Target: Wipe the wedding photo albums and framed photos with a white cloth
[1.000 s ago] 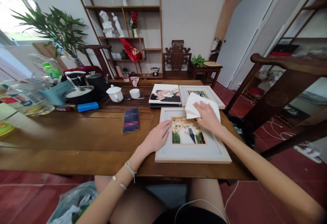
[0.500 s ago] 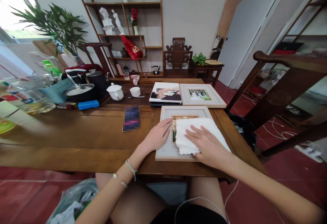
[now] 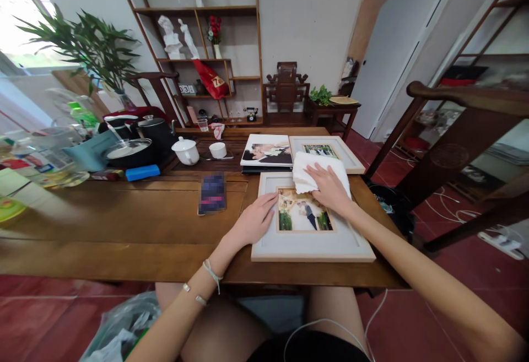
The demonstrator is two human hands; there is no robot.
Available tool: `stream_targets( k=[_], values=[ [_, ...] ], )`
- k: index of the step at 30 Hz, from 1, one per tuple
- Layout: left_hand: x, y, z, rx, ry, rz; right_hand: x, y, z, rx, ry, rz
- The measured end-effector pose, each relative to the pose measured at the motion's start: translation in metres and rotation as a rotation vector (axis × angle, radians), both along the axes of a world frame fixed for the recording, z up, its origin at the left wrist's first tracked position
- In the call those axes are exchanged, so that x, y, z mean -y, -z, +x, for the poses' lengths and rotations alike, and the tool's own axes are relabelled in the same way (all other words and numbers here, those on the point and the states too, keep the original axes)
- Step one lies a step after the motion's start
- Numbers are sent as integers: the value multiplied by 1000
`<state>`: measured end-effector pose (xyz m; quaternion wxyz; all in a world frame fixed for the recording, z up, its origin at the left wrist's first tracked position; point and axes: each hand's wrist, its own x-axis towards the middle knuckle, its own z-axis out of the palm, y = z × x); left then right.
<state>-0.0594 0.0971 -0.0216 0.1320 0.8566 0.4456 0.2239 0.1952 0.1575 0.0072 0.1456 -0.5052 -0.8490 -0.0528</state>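
- picture frame (image 3: 289,248) lies flat by the worktop's (image 3: 124,213) near right corner
- white cloth (image 3: 303,166) sits over the frame's far edge
- right hand (image 3: 329,187): fingers spread on top of the cloth, can't tell if the thumb's pinching it
- left hand (image 3: 255,220): grip loose, fingers stretched out, just resting on the frame's left side

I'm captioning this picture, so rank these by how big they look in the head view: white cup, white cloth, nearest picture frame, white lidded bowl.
Nearest picture frame
White cloth
White lidded bowl
White cup
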Motion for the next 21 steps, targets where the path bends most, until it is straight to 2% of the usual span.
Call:
stream_targets(
  k=[2, 5, 8, 13, 15, 18, 21],
  values=[
    [0, 1, 0, 5, 1, 4, -4, 0, -1, 13, -23, -48],
    [0, 1, 0, 13, 0, 7, 8, -1, 1, 21, -96, -116],
    [-1, 1, 1, 10, -8, 1, 40, -4, 5, 8, -150, -173],
    [0, 2, 2, 13, -4, 18, 109, -10, 10, -74, -237, -280],
    [0, 2, 1, 16, 3, 27, 126, -11, 12, -86, -290, -309],
    [-1, 2, 1, 18, 11, 26, 126, -7, 18, -64, -321, -273],
    [-1, 1, 0, 14, 19, 17, 100, -2, 29, -7, -281, -177]
  ],
)
